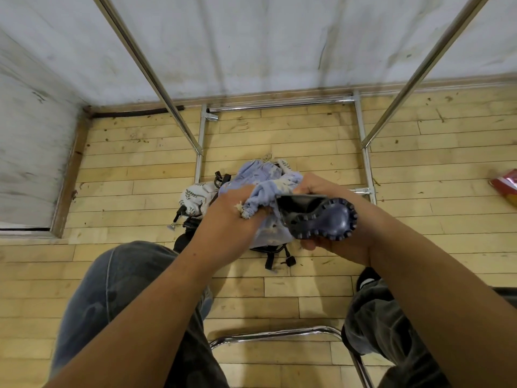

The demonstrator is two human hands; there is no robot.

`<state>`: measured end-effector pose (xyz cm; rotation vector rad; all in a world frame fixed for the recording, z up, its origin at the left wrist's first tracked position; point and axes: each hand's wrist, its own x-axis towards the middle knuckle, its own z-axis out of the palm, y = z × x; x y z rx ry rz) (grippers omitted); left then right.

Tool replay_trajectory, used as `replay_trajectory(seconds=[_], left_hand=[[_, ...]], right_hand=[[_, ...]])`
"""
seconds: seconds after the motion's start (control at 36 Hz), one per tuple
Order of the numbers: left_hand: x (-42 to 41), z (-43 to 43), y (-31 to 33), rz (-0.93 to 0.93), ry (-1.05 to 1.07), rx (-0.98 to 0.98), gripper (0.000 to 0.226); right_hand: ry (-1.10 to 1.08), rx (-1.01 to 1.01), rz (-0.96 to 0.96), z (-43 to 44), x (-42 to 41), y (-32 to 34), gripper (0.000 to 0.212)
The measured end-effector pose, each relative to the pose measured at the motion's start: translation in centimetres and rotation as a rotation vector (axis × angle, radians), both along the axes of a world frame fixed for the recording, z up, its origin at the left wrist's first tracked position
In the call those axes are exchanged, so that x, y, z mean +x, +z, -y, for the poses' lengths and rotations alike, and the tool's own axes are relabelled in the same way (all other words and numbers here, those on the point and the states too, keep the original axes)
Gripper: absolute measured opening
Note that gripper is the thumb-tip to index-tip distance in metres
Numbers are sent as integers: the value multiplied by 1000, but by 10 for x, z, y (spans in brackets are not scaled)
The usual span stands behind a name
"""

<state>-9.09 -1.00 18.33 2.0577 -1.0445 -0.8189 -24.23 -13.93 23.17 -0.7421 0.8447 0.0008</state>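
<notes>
My right hand (330, 217) grips a dark shoe (316, 217), held sole-up so its studded blue-black sole faces me. A crumpled pale blue cloth (265, 191), frayed and stained, is bunched in my left hand (229, 217), which presses it against the toe end of the shoe. Both hands are held above the floor, between my knees. Part of the shoe's upper is hidden by the cloth and my fingers.
A white leaf-patterned bag (195, 197) with black straps lies on the wooden floor (307, 292) under my hands. A chrome rack frame (363, 152) stands around it, against a white wall. A chrome chair rail (274, 334) is below. A red packet (506, 186) lies at right.
</notes>
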Motion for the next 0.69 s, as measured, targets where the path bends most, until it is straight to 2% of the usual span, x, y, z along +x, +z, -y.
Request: replay_trajectory(seconds=[0.06, 0.14, 0.19, 0.31, 0.42, 0.5, 0.61, 0.69], left_hand=[[-4, 1, 10, -22, -40, -13, 22], [-8, 1, 19, -29, -100, -46, 25], [-6, 0, 18, -37, -128, -83, 16], [-4, 1, 15, -7, -142, -93, 16], [-4, 0, 9, 37, -209, -42, 28], [0, -1, 0, 74, -205, -47, 17], [1, 0, 8, -118, -144, -13, 38], [2, 0, 11, -133, -120, -49, 35]], right_hand=[[58, -65, -1, -1, 0, 1, 28], [56, -49, -28, 4, 4, -1, 17], [35, -35, -34, 6, 5, -2, 17], [23, -57, -32, 7, 4, -5, 16], [-1, 9, -3, 8, 4, -11, 29], [11, 26, 4, 9, 4, -14, 30], [4, 18, 4, 10, 5, -16, 34], [-17, 17, -11, 12, 5, -17, 41]])
